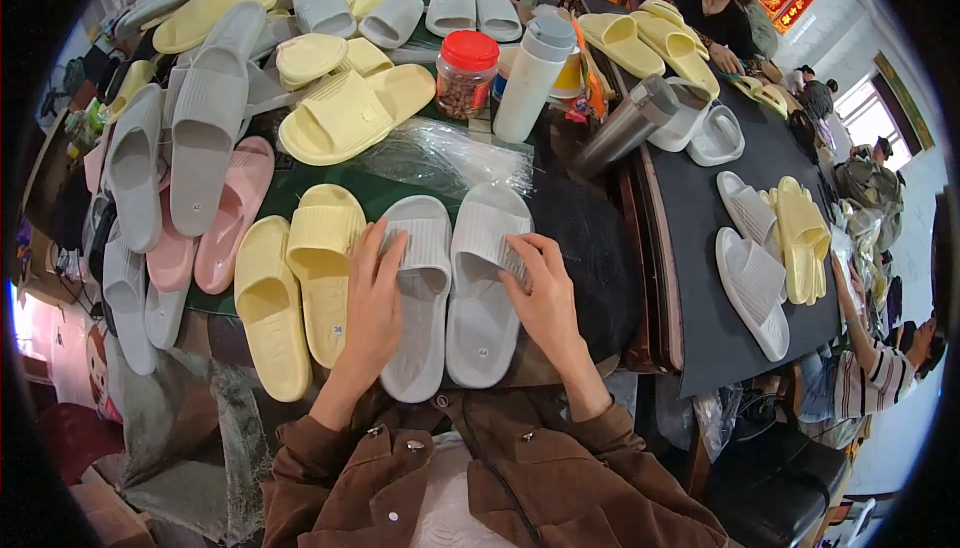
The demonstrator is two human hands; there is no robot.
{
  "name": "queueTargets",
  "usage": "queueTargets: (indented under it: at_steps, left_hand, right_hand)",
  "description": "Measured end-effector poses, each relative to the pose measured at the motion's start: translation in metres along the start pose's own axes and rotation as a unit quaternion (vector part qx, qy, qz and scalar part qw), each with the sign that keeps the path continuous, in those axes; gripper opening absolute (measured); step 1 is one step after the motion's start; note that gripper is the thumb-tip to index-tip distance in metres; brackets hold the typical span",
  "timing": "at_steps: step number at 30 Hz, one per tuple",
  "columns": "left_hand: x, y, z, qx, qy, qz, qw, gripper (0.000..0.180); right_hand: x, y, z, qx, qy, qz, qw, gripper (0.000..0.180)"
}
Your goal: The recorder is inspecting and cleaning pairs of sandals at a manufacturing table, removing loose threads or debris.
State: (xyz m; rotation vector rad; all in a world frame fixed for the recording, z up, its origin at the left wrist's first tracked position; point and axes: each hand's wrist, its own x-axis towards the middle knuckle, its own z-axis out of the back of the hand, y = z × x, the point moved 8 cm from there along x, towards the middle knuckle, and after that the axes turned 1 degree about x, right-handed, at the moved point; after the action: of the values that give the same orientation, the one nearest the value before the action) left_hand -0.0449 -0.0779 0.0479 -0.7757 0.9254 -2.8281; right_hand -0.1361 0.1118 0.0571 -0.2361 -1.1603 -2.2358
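Note:
A pair of grey slippers lies side by side in front of me, toes pointing away. My left hand is at the outer side of the left grey slipper, its fingers on the ribbed strap. My right hand holds the strap edge of the right grey slipper, fingers on top and thumb by the foot opening. Just left of my left hand is a pair of yellow slippers, one nearer it and one farther left. The undersides of my hands are hidden.
Pink slippers and more grey ones crowd the left. Beyond stand a red-lidded jar, a white bottle and a tilted steel flask, near clear plastic wrap. A dark table at right bears more slippers; people sit beyond.

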Motion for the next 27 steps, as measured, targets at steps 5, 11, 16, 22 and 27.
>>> queueTargets:
  at_steps: [5,11,16,22,27]
  left_hand:
    - [-0.002,-0.003,-0.004,-0.019,0.018,0.015,1.000,0.061]
    - [-0.002,-0.006,-0.001,-0.016,0.023,0.012,1.000,0.060]
    - [-0.003,-0.005,-0.002,-0.011,0.019,0.008,1.000,0.060]
    - [-0.002,-0.006,-0.003,-0.012,0.016,0.011,1.000,0.060]
    - [0.000,-0.008,-0.002,-0.009,0.022,0.012,1.000,0.058]
  right_hand:
    - [-0.002,-0.007,0.001,0.054,0.045,-0.045,0.997,0.043]
    - [-0.005,-0.014,0.014,0.231,-0.034,-0.058,0.971,0.027]
    - [-0.004,-0.007,0.018,0.260,-0.039,-0.060,0.963,0.019]
    - [0.000,0.016,0.034,0.242,-0.036,-0.036,0.969,0.020]
    - [-0.001,0.037,0.057,0.095,-0.076,0.015,0.992,0.024]
